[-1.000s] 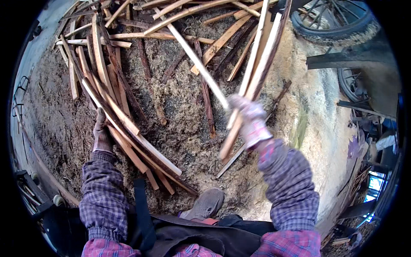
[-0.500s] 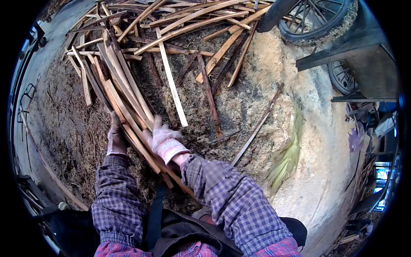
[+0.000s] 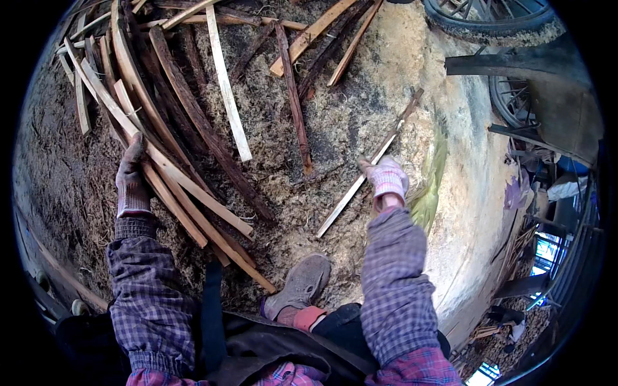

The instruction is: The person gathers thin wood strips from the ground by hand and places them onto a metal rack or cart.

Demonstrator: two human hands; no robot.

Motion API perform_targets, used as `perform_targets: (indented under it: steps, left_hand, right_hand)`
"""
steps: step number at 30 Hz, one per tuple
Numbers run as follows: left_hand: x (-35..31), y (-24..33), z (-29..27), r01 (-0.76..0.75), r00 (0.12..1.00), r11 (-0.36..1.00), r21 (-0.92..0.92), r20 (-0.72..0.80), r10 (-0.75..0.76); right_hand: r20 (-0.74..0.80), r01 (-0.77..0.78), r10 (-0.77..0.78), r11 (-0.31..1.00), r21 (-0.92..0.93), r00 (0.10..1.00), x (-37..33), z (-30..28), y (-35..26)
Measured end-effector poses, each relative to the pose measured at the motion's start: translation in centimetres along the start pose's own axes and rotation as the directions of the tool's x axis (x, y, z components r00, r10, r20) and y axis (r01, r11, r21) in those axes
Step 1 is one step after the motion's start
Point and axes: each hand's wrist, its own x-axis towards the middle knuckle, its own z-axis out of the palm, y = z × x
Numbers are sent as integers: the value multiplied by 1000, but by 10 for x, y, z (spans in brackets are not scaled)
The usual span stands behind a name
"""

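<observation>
My left hand [image 3: 133,177], in a soiled work glove, is closed around the left side of a bundle of long wooden strips [image 3: 187,183]. The bundle slants from the upper left down toward my shoe, and its lower ends are loosely spread. Off to the right, my right hand [image 3: 387,177], in a pink and white glove, grips a single thin wooden strip [image 3: 341,209] near its middle. That strip is pale along its lower half and dark toward its upper end. My fingertips are partly hidden on both hands.
More strips [image 3: 225,83] lie scattered ahead on ground covered with sawdust and bark. A yellow-green plastic sheet [image 3: 430,193] is right of my right hand. A spoked wheel [image 3: 492,29] and a cart [image 3: 553,96] stand at the upper right. My shoe [image 3: 302,280] is below the bundle.
My right hand has left the bundle and moved right onto the lone thin strip. My left hand remains on the bundle, whose strips have spread. The view has shifted toward my feet.
</observation>
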Motion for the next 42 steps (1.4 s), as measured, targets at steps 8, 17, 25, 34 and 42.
perform_targets:
  steps: [8, 17, 25, 34, 42]
  left_hand:
    - [-9, 7, -1, -62, 998, 998, 20, -3, 62]
    - [-7, -3, 5, 79, 995, 996, 29, -71, -77]
    - [-7, -1, -13, 27, 987, 1000, -7, -160, -27]
    - [-9, 3, 0, 67, 987, 995, 72, -148, -56]
    - [6, 0, -10, 68, 990, 997, 27, -124, -64]
  right_hand:
    - [-490, 284, 63, 749, 599, 869, 34, -36, -56]
    - [-331, 156, -12, 898, 411, 943, 29, -43, -189]
    - [-324, 216, -85, 893, 394, 942, 4, -33, -222]
    - [-235, 151, -28, 838, 525, 972, 11, -49, -226]
    - [-283, 67, 96, 854, 516, 954, 17, -47, -139]
